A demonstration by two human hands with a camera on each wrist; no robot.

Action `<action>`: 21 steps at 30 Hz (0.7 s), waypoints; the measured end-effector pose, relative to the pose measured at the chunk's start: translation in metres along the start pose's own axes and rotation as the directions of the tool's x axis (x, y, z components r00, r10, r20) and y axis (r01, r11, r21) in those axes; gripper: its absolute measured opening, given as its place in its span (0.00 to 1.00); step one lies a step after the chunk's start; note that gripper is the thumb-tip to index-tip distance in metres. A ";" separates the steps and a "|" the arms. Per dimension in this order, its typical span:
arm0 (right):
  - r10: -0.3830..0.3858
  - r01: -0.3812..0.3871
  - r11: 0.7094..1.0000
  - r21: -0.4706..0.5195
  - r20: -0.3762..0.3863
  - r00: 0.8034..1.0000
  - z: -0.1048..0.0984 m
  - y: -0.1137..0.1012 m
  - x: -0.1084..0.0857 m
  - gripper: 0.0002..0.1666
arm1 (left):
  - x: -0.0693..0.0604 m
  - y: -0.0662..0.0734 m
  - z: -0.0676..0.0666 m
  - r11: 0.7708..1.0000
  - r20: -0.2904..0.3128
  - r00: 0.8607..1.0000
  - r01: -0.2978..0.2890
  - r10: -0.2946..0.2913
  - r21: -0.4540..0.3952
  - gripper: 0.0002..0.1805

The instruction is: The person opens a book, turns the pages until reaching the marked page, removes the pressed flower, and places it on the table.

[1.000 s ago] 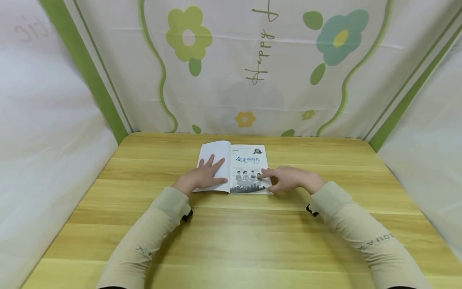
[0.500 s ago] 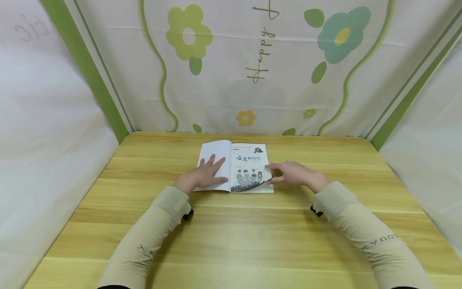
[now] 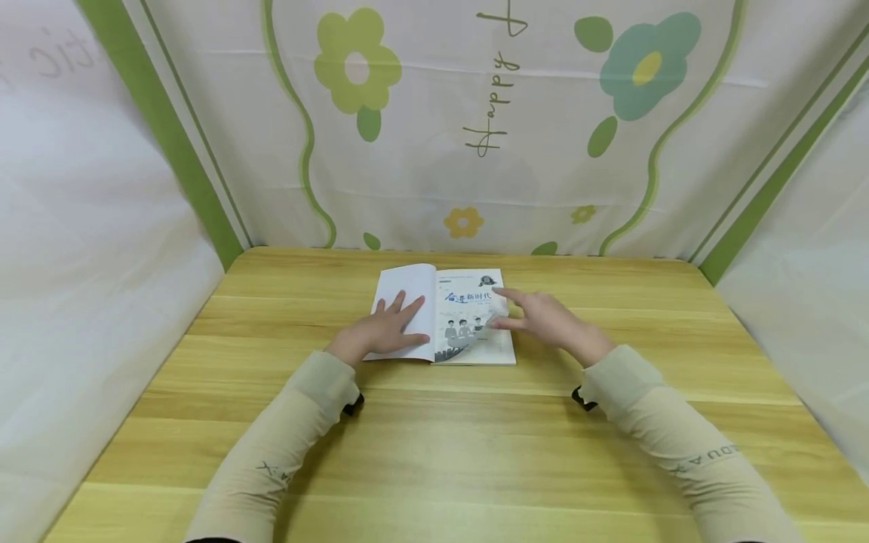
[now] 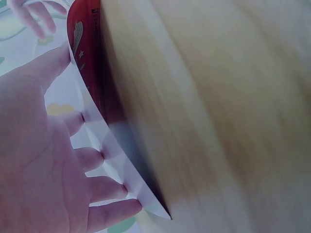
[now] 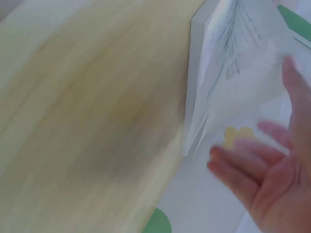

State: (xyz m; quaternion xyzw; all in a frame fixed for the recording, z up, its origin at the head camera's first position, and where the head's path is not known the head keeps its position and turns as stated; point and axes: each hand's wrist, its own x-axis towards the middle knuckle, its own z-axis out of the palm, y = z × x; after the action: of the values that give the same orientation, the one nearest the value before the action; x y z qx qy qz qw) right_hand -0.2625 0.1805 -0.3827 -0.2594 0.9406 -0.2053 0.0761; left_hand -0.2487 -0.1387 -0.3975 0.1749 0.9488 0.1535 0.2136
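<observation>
An open book [image 3: 475, 283] lies on the table, its right-hand title page printed with blue lettering and grey figures. My left hand [image 3: 383, 332] rests with spread fingers on the blank inside of the cover [image 3: 400, 283]. The left wrist view shows the cover's red outer side [image 4: 87, 58] bowed up off the wood, with several fingertips on its white side. My right hand [image 3: 546, 320] is at the book's right edge, its thumb at the lifted lower corner of the title page [image 5: 257, 58]. The fingers stand straight and apart from the thumb, blurred in the right wrist view.
The wooden table [image 3: 434, 452] reaches around the book. Behind it hangs a white cloth wall [image 3: 421, 166] with flower prints, and further cloth walls close off the left and right sides.
The title page's lower right corner has risen and curled toward the spine, showing the leaf beneath. My right hand has moved slightly up and left since half a second ago. The left hand stays put.
</observation>
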 end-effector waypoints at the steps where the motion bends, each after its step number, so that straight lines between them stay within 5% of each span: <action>1: 0.029 -0.029 1.000 -0.006 -0.026 0.999 0.000 -0.001 0.001 0.54 | 0.000 0.000 0.000 1.000 -0.001 1.000 -0.001 0.001 0.000 0.47; 5: 0.120 -0.119 0.993 0.012 -0.061 0.991 0.000 -0.004 0.002 0.60 | 0.000 0.001 0.000 1.000 -0.003 1.000 -0.002 0.002 0.005 0.47; 10: 0.122 -0.118 0.987 0.108 -0.030 0.992 0.001 -0.005 0.003 0.63 | 0.000 0.003 0.000 1.000 -0.006 1.000 0.002 -0.002 0.002 0.47; 14: 0.065 -0.049 0.969 0.243 -0.061 0.996 0.004 -0.008 0.005 0.59 | -0.001 0.003 -0.001 1.000 -0.016 1.000 -0.007 0.007 -0.007 0.47; 21: -0.117 0.140 0.860 0.491 -0.077 0.990 0.016 -0.020 0.013 0.49 | 0.003 -0.002 0.000 0.999 -0.034 0.999 -0.038 0.037 -0.032 0.44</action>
State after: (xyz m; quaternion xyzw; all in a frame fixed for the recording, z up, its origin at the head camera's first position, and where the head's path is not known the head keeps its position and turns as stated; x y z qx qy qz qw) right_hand -0.2608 0.1524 -0.3891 -0.2885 0.8386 -0.4499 0.1052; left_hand -0.2514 -0.1395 -0.3993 0.1866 0.9461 0.1758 0.1978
